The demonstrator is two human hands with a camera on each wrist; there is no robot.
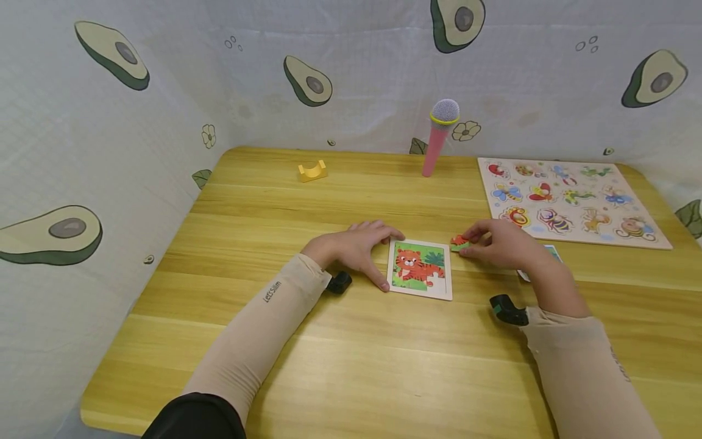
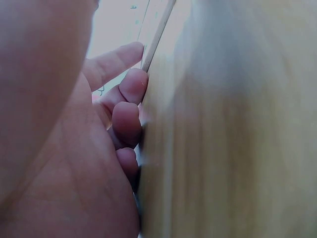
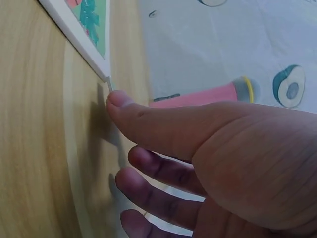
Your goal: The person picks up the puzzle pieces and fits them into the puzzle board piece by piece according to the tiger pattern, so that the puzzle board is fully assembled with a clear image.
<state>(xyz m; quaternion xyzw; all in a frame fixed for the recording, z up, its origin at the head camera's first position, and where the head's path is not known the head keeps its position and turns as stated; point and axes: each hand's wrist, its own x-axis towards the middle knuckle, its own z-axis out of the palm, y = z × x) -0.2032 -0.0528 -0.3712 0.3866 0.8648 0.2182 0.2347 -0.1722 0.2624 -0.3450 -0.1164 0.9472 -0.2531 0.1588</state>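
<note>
A square tiger jigsaw puzzle [image 1: 419, 265] in a pale frame lies on the table, with a white gap at its lower right. My left hand [image 1: 362, 247] rests at its left side, thumb against the lower left corner and index finger at the top edge. To the right of the frame, my right hand [image 1: 496, 244] pinches a small red and green puzzle piece [image 1: 458, 243] between thumb and fingers. In the right wrist view, only the thin edge of that piece shows beyond the thumb, close to a corner of the puzzle frame [image 3: 84, 49].
A pale board with insect pictures [image 1: 576, 204] lies at the back right. Partly hidden under the right wrist is a small card-like thing [image 1: 553, 251]. Behind the puzzle stands a pink toy microphone [image 1: 436, 143], and a yellow curved block [image 1: 312, 171] sits at the back left.
</note>
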